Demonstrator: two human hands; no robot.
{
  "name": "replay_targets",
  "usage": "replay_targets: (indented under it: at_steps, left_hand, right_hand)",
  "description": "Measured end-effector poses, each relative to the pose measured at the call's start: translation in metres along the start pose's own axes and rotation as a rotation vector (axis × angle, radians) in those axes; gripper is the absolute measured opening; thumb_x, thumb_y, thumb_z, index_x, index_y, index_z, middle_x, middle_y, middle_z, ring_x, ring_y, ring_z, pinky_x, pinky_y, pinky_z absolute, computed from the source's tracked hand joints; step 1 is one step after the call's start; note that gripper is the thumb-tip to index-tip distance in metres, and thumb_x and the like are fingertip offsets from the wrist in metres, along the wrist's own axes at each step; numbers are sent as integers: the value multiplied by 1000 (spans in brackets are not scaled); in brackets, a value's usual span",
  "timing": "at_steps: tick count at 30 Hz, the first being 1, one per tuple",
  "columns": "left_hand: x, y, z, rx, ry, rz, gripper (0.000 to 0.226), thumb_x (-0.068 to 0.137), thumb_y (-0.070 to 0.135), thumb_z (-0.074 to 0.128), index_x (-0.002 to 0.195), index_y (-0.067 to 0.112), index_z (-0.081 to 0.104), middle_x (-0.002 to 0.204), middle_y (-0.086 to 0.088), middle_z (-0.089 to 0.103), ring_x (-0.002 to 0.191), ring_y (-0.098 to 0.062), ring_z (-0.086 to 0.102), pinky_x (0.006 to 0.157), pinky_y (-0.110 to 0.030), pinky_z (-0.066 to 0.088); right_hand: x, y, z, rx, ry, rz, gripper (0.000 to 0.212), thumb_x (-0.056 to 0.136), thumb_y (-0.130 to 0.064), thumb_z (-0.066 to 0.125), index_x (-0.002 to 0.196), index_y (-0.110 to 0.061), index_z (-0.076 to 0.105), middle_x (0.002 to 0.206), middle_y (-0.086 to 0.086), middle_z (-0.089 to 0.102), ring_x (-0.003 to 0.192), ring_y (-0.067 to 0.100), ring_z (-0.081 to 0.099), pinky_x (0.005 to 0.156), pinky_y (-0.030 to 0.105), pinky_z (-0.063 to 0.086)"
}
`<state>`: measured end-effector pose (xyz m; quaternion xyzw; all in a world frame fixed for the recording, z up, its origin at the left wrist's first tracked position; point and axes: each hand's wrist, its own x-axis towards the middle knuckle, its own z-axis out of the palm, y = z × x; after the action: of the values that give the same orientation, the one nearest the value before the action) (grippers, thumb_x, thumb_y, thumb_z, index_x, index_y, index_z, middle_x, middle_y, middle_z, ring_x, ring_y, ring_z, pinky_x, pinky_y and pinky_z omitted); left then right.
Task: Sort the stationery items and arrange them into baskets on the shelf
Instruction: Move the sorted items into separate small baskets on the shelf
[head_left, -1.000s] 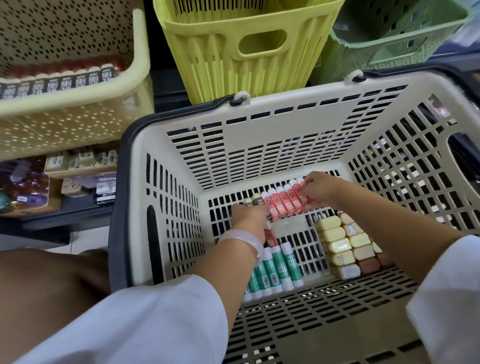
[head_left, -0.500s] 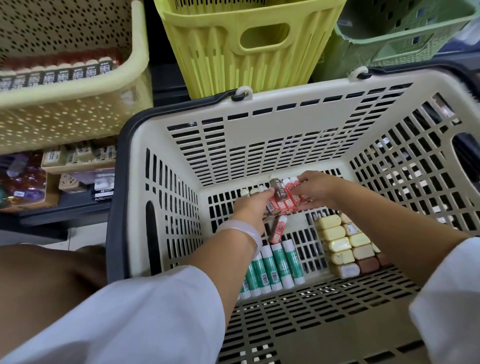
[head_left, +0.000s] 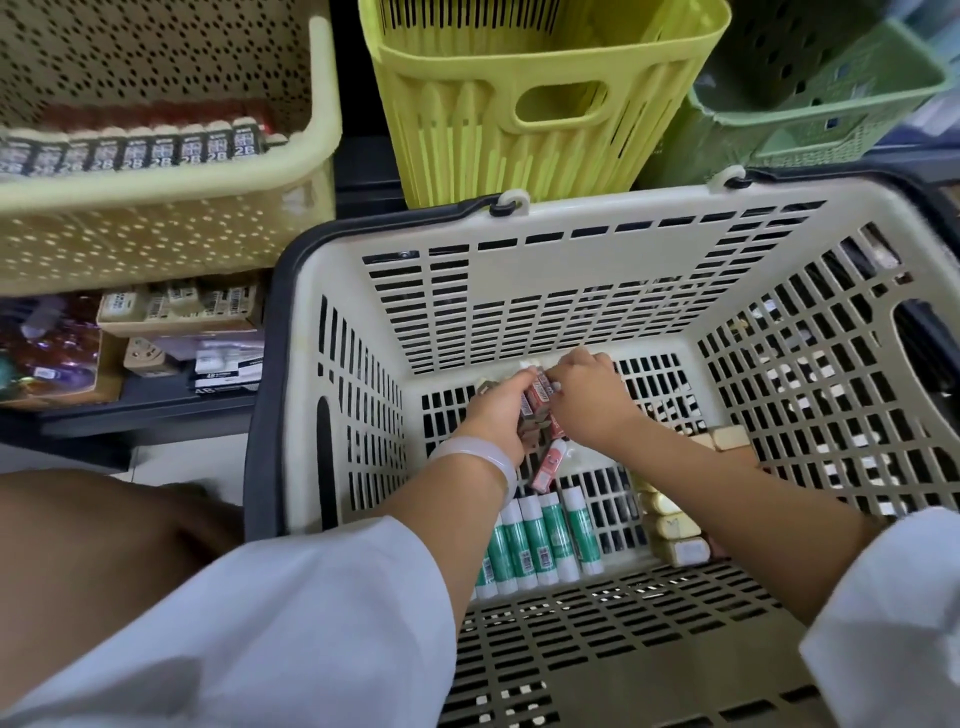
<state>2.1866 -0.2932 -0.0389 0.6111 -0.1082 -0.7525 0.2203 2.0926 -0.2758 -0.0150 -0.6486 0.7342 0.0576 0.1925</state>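
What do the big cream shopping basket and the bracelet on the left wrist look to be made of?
Cream slotted shopping basket: looks like moulded matte plastic, judging by its uniform slots and rounded rim. Pale translucent bangle on the left wrist: smooth and glossy, perhaps jade, glass or resin; cannot tell which.

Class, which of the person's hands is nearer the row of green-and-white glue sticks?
Left. The left hand is just above the green-and-white glue sticks; the right hand is farther up and rightward.

Readable markings on the shelf stock

"2B" shows on the dark boxes (head_left: 156, 150) in the cream basket (head_left: 171, 234); "4B" on a black-and-white pack (head_left: 226, 375) below.
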Motion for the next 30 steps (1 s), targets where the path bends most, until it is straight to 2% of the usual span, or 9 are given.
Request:
replay_targets:
  at_steps: [4, 7, 10, 13, 16, 17, 21, 25, 30]
  left_hand:
    - [-15, 9, 1, 11, 1, 90, 50, 81, 28, 67, 123, 8, 51, 110, -14, 65, 85, -24, 62, 69, -28, 51]
    - [-38, 20, 8, 30, -75, 194, 48, 83, 23, 66, 125, 8, 48, 107, -14, 65, 79, -24, 64, 68, -33, 56]
    - [-68, 34, 11, 62, -199, 266, 44, 84, 23, 64, 124, 9, 50, 92, -10, 64, 74, -22, 63, 74, -37, 56]
    - [-97, 53, 1, 77, -300, 342, 35, 85, 21, 64, 117, 12, 52, 90, -9, 64, 75, -23, 64, 72, -38, 56]
    - [-126, 72, -19, 67, -365, 407, 20, 83, 18, 68, 98, 15, 56, 91, -7, 67, 75, -23, 67, 66, -36, 58]
    - [-136, 78, -26, 67, -369, 440, 18, 82, 18, 68, 95, 16, 56, 91, -7, 68, 76, -24, 67, 65, -36, 59]
    - [-175, 100, -61, 46, -410, 571, 33, 83, 22, 67, 113, 11, 57, 107, -12, 69, 92, -26, 68, 71, -39, 58]
    - [-209, 124, -99, 88, -448, 663, 21, 85, 26, 64, 104, 18, 63, 106, -14, 69, 92, -28, 68, 71, -39, 58]
    - [-233, 158, -143, 118, -428, 735, 24, 79, 25, 67, 101, 15, 62, 95, -12, 72, 83, -27, 71, 63, -35, 57]
  right_hand:
    - [-8, -5, -16, 602, -50, 128, 28, 91, -6, 38, 90, 6, 63, 90, 20, 61, 78, 24, 55, 68, 29, 43]
    - [-16, -3, -36, 872, -26, 201, 30, 93, -19, 42, 83, 2, 62, 84, 20, 64, 77, 30, 60, 83, 44, 51]
    - [-24, -3, -63, 822, 76, 60, 25, 91, -17, 48, 73, -5, 59, 75, 14, 60, 72, 26, 56, 85, 50, 51]
    - [-36, -11, -93, 886, 65, -87, 17, 92, -17, 54, 76, -12, 58, 73, 3, 59, 67, 13, 58, 74, 32, 54]
    - [-49, -31, -119, 954, 39, -232, 4, 92, -17, 54, 92, -19, 57, 75, -3, 57, 62, 1, 58, 58, 15, 49]
    - [-52, -40, -127, 995, 32, -272, 10, 91, -15, 55, 99, -21, 56, 75, -3, 57, 62, -2, 59, 56, 13, 48]
    - [-61, -84, -159, 1035, 36, -407, 20, 90, -14, 57, 107, -23, 59, 81, -1, 60, 68, 3, 61, 62, 17, 52]
    - [-63, -131, -183, 1089, 42, -479, 17, 90, -17, 56, 106, -21, 62, 81, -6, 67, 76, 6, 65, 66, 19, 52]
    - [-52, -183, -205, 1113, 39, -562, 17, 92, -21, 55, 107, -21, 63, 87, -6, 65, 83, 8, 61, 71, 23, 51]
